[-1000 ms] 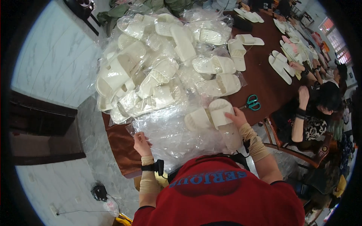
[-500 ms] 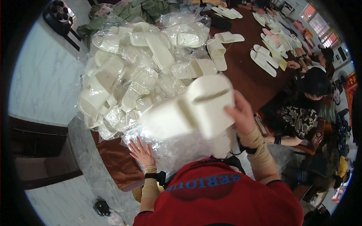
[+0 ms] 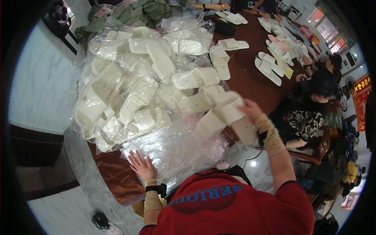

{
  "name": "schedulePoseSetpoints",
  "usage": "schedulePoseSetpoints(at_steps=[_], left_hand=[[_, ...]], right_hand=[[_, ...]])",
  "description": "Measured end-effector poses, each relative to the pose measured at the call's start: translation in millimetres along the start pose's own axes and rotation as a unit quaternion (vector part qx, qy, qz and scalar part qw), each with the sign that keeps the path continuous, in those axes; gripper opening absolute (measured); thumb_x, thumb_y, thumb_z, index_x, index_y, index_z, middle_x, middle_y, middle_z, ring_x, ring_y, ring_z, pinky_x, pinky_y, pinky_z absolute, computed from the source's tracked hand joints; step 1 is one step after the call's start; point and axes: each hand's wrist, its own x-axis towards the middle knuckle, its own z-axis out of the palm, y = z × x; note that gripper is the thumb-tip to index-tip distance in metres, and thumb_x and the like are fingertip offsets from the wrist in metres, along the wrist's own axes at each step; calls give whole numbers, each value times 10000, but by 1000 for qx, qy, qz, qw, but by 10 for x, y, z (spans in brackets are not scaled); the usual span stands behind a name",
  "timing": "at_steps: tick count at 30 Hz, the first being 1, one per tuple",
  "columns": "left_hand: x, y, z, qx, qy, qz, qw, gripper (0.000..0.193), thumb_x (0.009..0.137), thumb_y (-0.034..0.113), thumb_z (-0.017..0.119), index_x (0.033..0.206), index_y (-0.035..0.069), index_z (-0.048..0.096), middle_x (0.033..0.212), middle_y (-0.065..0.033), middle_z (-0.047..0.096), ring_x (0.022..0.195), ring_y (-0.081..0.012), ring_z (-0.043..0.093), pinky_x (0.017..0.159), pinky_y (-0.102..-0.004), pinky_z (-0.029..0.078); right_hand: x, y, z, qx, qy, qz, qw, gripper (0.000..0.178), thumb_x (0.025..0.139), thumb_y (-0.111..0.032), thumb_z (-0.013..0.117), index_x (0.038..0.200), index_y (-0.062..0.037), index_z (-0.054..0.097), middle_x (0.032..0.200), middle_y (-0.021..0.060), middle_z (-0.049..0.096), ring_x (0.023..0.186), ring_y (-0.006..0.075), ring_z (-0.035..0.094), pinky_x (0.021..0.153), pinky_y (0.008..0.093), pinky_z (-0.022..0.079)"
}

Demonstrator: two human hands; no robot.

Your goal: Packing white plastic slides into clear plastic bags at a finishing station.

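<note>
A pair of white slide slippers (image 3: pixel 223 111) is gripped at its edge by my right hand (image 3: pixel 252 109), which is closed on it. The pair is tilted and somewhat blurred, and one slipper overlaps the other. My left hand (image 3: pixel 142 166) lies open with fingers spread on a stack of clear plastic bags (image 3: pixel 176 147) at the near edge of the table. Just beyond the bags is a heap of plastic-wrapped white slippers (image 3: pixel 135 96). One slipper (image 3: pixel 196 102) at the heap's right side lies close to the held pair.
Loose white slippers (image 3: pixel 220 62) lie on the dark brown table (image 3: pixel 250 84), with more (image 3: pixel 268 70) farther right. Several people sit along the right side, one (image 3: pixel 309 113) near my right arm on a wooden chair (image 3: pixel 319 150). Green sacks (image 3: pixel 137 17) are piled behind the heap.
My right hand has moved the slippers away from above the bags, to the right and slightly down; the lower slipper now hangs beside the other. My left hand still rests on the bags.
</note>
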Motion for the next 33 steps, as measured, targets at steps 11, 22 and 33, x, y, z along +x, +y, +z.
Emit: schedulePoseSetpoints(at_steps=[11,22,33], left_hand=[[-20,-54,54,23,7,-2,1000,601,922,449,438,1431,147,331,1528,-100,207,1413,-321,160,1089,-555,149],[40,-10,73,4,7,-14,1000,605,910,444,462,1434,174,328,1526,-95,213,1411,-308,167,1091,-548,144],[88,69,-41,-20,2,-24,1000,600,905,440,481,1431,196,328,1530,-83,203,1414,-302,154,1091,-568,129]], right_hand=[[1301,-626,164,-376,155,-152,901,463,837,-404,609,1197,-118,557,993,183,637,945,361,603,805,441,476],[1666,-732,1098,-414,42,-150,897,293,863,-280,575,1121,-158,508,727,159,631,590,303,628,542,412,490],[1444,125,1682,-529,6,-197,825,347,803,-274,601,1118,-139,544,838,167,642,783,358,629,699,454,504]])
